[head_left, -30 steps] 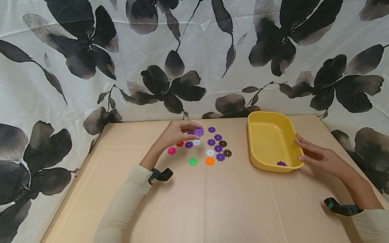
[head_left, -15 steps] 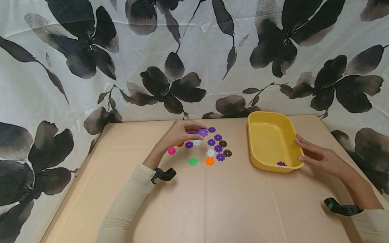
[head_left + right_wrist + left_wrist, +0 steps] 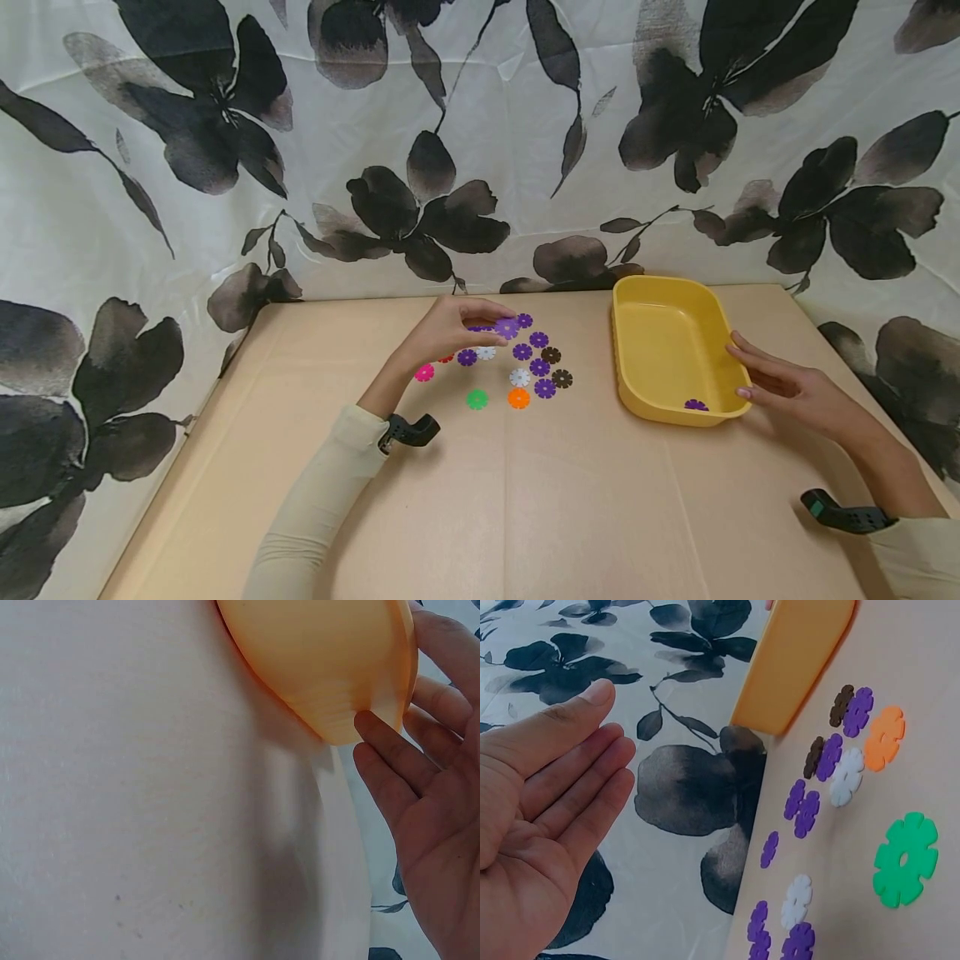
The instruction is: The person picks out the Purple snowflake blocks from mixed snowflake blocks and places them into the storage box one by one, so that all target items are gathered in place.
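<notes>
My left hand (image 3: 452, 329) is raised over the left part of the group of notched plastic discs. It pinches a purple interlocking disc (image 3: 507, 328) between thumb and fingertips. That disc looks larger and lighter than those on the table. In the left wrist view the thumb and fingers (image 3: 585, 795) show, while the pinched disc is hidden. At the right, my right hand (image 3: 795, 392) rests its extended fingers against the near right side of a yellow tray (image 3: 628, 350). One purple disc (image 3: 696, 405) lies in the tray's near end.
Several discs lie flat on the table (image 3: 450, 500), among them a green disc (image 3: 477, 400), an orange disc (image 3: 519, 398), a pink disc (image 3: 424, 372), and purple, white, brown and red ones. A floral cloth (image 3: 555, 233) hangs behind the table's far edge.
My left hand has moved a little to the right, carrying the pinched purple disc with it. My right hand and the tray have stayed in place.
</notes>
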Demonstrator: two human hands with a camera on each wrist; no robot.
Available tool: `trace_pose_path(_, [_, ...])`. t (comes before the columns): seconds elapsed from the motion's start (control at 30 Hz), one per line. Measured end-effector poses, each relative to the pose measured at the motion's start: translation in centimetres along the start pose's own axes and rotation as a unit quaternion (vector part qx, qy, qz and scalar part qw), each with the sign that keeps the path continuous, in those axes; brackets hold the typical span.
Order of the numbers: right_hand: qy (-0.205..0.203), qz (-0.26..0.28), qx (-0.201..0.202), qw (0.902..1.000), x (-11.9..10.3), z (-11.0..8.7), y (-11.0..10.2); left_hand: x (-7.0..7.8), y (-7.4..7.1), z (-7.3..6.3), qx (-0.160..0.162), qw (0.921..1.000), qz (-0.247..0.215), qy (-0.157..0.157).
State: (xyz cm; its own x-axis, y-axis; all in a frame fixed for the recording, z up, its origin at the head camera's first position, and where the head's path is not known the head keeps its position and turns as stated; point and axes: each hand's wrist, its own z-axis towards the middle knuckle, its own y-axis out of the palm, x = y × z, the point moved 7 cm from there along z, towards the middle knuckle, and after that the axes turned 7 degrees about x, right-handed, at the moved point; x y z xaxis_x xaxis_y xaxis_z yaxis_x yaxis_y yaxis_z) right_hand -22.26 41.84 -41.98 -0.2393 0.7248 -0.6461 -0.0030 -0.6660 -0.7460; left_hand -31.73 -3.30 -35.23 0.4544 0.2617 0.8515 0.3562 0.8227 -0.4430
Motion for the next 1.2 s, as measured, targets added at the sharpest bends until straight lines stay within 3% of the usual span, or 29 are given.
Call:
trace_pose_path(0.87, [0.011,-0.010,0.005,0.9999,-0.2,-1.2,0.1,1.9,2.0,0.4,-0.027,0.9986,0.016,0.042])
trace_pose_path(1.2, [0.012,-0.003,0.001,0.9999,-0.5,-1.4,0.3,2.9,2.9,0.5,-0.052,0.9969,-0.030,0.051])
